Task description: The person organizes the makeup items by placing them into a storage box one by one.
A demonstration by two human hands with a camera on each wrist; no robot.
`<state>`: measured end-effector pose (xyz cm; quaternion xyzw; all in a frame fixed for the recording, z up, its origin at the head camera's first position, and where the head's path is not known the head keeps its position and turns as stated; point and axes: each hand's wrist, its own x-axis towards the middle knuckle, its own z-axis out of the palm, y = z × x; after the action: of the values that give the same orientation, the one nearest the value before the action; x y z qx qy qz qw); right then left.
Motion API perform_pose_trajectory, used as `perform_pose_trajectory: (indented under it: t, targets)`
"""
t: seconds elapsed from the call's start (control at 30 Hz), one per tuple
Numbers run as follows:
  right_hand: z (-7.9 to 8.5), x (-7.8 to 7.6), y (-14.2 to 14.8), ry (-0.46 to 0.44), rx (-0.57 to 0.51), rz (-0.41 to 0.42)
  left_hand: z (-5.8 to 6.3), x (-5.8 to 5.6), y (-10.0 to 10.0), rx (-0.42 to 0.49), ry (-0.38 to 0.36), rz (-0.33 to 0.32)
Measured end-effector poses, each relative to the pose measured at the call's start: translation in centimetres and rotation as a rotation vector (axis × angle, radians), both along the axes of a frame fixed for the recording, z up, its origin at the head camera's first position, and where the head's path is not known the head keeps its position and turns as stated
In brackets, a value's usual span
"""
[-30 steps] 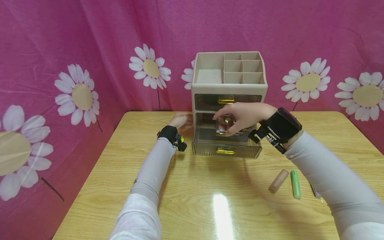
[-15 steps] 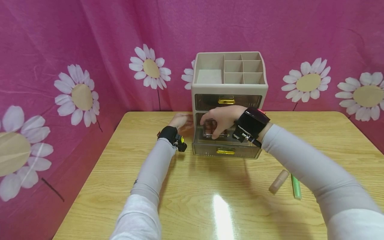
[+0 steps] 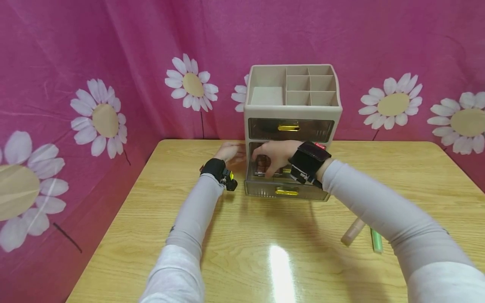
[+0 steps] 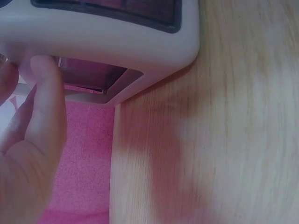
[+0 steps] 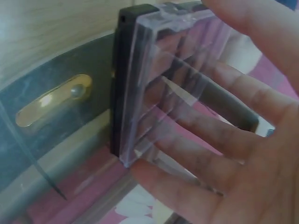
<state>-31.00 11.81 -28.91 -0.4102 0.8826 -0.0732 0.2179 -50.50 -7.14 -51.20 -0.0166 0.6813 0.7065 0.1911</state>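
Observation:
My right hand holds a palette with a clear lid and reddish-brown pans, likely eyeshadow, over the pulled-out lower drawer of a beige organizer. In the right wrist view the palette stands on edge, its black base towards the drawer's gold handle; the fingers spread along its clear side. Fingers fairly straight, my left hand rests against the organizer's left side. In the left wrist view its fingertips are at the side opening.
A beige-pink tube and a green tube lie on the wooden table at the right, partly under the right sleeve. The organizer's upper drawer is closed. A pink flowered curtain hangs behind.
My right hand has carried the palette left and slightly down, towards the left side of the open drawer. The right sleeve now covers more of the green tube. My left hand stays put.

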Motion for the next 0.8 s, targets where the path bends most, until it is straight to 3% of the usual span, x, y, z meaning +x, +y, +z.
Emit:
perform_pose_trajectory:
  t: [0.13, 0.2, 0.43, 0.5, 0.57, 0.7, 0.77, 0.8]
  targets:
    - [-0.3, 0.3, -0.1, 0.048, 0.014, -0.017, 2.8, 2.8, 0.4, -0.013, 0.019, 0.003]
    - [-0.4, 0.4, -0.1, 0.053, -0.003, -0.012, 4.6, 4.7, 0.4, 0.005, 0.029, -0.013]
    - [-1.1, 0.4, 0.2, 0.087, -0.064, 0.011, 13.7, 13.7, 1.6, -0.107, -0.009, 0.025]
    - [-1.3, 0.4, 0.2, 0.11, -0.064, 0.011, 15.1, 15.1, 1.8, -0.114, -0.018, 0.031]
    - [-1.5, 0.4, 0.3, 0.126, -0.059, 0.007, 15.5, 15.3, 1.9, -0.108, -0.035, 0.035]
    - [-1.6, 0.4, 0.4, 0.129, -0.057, 0.001, 13.7, 14.1, 1.6, -0.096, -0.022, 0.032]
    - [-1.6, 0.4, 0.4, 0.126, -0.057, 0.001, 10.5, 11.2, 1.0, -0.057, 0.017, 0.006]
    - [-1.5, 0.4, 0.5, 0.124, -0.056, 0.002, 9.9, 10.6, 0.9, -0.051, 0.018, 0.002]
